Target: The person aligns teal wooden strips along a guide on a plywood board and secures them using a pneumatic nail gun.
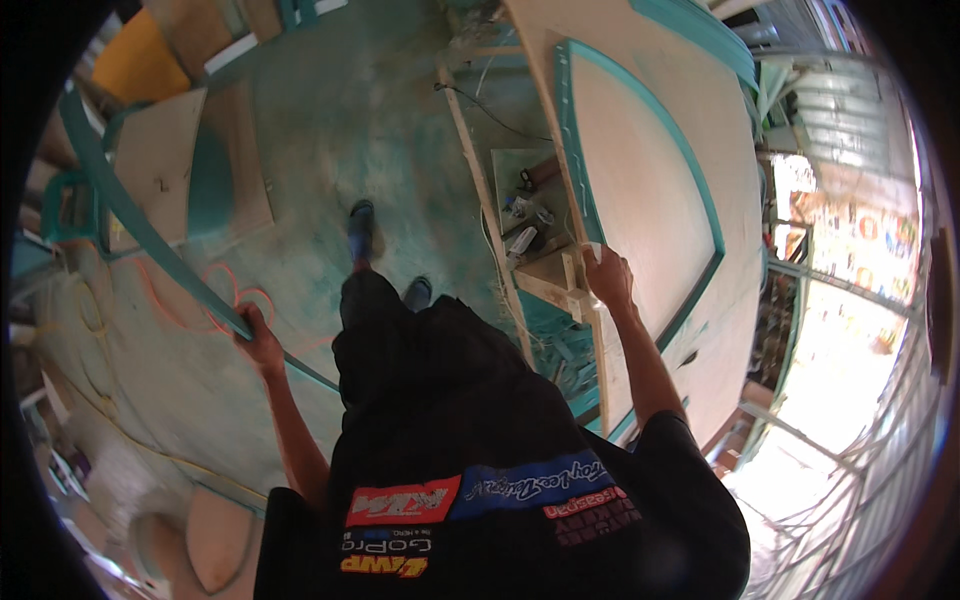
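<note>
My left hand is closed around a long, narrow teal strip, held out to my left. One end of the strip reaches far up and left, and the other passes behind my hand toward my body. On the right, my right hand is at the near edge of the workbench, closed on a small white thing mostly covered by the fingers. Beside it a curved teal frame lies on the bench top, its straight side running along the bench edge.
Under the bench is a wooden shelf with tools and clutter. Orange hose coils on the stained floor, and a yellow hose runs nearby. Pale boards and a teal stool stand at the left. My feet are between boards and bench.
</note>
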Demonstrator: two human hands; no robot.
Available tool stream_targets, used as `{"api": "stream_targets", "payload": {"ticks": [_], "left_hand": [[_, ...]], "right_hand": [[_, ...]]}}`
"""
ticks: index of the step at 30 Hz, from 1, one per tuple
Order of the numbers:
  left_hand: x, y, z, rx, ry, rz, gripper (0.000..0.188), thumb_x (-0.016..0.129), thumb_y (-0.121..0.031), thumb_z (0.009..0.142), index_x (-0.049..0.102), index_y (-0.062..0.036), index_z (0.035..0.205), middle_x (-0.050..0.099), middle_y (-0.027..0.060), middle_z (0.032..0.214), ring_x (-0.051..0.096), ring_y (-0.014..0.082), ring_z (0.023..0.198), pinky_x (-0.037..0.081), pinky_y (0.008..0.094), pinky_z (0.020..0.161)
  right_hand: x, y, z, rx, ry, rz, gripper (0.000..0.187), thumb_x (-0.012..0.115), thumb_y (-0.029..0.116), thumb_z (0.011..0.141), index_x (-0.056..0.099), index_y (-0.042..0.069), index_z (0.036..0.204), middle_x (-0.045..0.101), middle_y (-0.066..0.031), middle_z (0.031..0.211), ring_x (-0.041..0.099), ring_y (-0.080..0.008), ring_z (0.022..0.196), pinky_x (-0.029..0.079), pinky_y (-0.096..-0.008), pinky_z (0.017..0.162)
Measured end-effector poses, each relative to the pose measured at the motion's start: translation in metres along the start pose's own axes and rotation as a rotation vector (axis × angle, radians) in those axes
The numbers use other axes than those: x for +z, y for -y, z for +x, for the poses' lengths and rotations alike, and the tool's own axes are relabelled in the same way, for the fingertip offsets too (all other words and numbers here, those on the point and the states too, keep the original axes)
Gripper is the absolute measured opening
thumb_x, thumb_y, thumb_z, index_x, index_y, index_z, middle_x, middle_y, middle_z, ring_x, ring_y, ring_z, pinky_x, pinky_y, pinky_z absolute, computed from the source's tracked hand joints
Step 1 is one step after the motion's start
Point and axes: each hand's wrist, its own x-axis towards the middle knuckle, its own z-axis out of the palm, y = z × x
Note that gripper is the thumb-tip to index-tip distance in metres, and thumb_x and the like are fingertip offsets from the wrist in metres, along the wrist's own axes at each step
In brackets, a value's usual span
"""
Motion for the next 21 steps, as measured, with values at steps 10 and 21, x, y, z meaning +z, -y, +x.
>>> {"api": "stream_targets", "payload": {"ticks": [10,21], "left_hand": [[0.050,-0.036,-0.064,-0.048,0.290,-0.154,0.012,0.060,-0.020,0.097,0.057,-0.0082,0.095,0.048,-0.0022,0.088,0.044,0.0092,0.076,0.037,0.0265,0.065],[0.127,-0.112,-0.039,0.241,0.653,0.061,0.013,0.060,-0.021,0.093,0.054,-0.0113,0.088,0.040,-0.0038,0.072,0.037,0.0092,0.060,0.029,0.0272,0.051]], "right_hand": [[0.101,-0.148,-0.158,0.308,-0.426,2.540,0.035,0.061,0.026,0.097,0.055,-0.002,0.118,0.037,0.0051,0.067,0.039,-0.0067,0.063,0.036,-0.0218,0.059],[0.175,-0.242,-0.171,0.377,-1.088,2.781,0.035,0.055,0.031,0.104,0.058,0.000,0.121,0.044,0.0046,0.067,0.046,-0.0093,0.059,0.043,-0.0267,0.053]]}}
